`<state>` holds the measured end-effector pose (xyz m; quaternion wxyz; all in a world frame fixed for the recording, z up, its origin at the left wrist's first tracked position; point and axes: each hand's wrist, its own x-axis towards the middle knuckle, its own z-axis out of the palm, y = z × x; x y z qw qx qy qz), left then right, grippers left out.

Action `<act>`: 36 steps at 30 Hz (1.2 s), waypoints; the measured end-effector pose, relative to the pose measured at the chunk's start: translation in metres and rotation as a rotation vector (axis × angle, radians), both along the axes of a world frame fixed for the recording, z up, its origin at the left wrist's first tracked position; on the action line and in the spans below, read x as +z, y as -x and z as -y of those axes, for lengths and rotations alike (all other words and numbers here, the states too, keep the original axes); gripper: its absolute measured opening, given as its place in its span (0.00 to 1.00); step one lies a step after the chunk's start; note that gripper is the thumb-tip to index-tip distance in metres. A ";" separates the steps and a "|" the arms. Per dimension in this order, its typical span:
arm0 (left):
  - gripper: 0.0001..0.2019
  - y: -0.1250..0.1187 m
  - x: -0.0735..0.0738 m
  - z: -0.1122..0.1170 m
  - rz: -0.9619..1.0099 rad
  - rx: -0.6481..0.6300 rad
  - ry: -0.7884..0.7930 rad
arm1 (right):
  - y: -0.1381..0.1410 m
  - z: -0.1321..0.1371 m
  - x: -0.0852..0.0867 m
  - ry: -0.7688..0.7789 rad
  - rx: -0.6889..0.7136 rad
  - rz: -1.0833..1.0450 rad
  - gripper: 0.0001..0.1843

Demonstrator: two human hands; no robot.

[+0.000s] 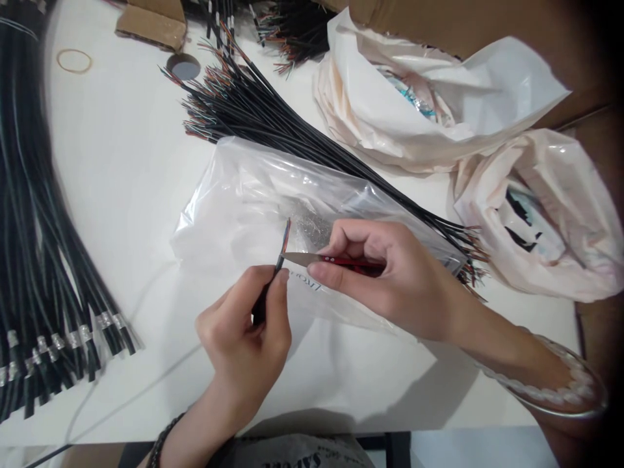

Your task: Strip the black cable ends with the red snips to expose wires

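My left hand point(246, 335) is closed around a single black cable point(273, 276), held upright with its stripped coloured wires fanning out at the top. My right hand point(385, 276) pinches a small red-handled cutter point(331, 260), and its metal tip touches the cable just below the bared wires. Both hands work above a clear plastic bag point(244, 201) lying on the white table point(121, 182).
A fanned bundle of black cables point(273, 117) lies behind the clear bag. A large bunch of cables with silver bands point(43, 260) runs down the left. Two white plastic bags point(439, 104) sit at right. A rubber band point(74, 60) and cardboard point(151, 26) lie at the back.
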<state>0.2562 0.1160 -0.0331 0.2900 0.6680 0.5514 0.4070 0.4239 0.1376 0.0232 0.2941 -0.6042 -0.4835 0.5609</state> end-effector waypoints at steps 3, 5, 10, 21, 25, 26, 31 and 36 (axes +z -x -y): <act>0.07 -0.001 -0.001 -0.002 -0.077 0.011 -0.077 | 0.001 -0.002 0.000 0.010 0.004 0.018 0.20; 0.08 -0.002 -0.001 -0.004 -0.122 0.014 -0.134 | 0.001 -0.003 -0.002 0.007 0.014 0.025 0.21; 0.10 -0.002 -0.002 -0.010 -0.223 -0.026 -0.191 | 0.002 -0.003 -0.008 -0.091 -0.018 0.122 0.23; 0.11 0.000 -0.001 -0.012 -0.280 -0.038 -0.203 | 0.003 0.009 -0.005 -0.153 -0.021 0.304 0.18; 0.11 0.001 -0.003 -0.012 -0.295 -0.047 -0.229 | 0.003 0.008 -0.002 -0.186 0.038 0.411 0.15; 0.11 0.001 -0.003 -0.013 -0.299 -0.051 -0.241 | 0.003 0.007 0.000 -0.191 0.055 0.431 0.15; 0.10 0.001 -0.004 -0.012 -0.318 -0.060 -0.280 | 0.000 0.000 0.004 -0.150 0.115 0.437 0.17; 0.10 0.000 -0.004 -0.012 -0.333 -0.051 -0.289 | -0.001 -0.009 0.006 0.115 0.090 0.307 0.17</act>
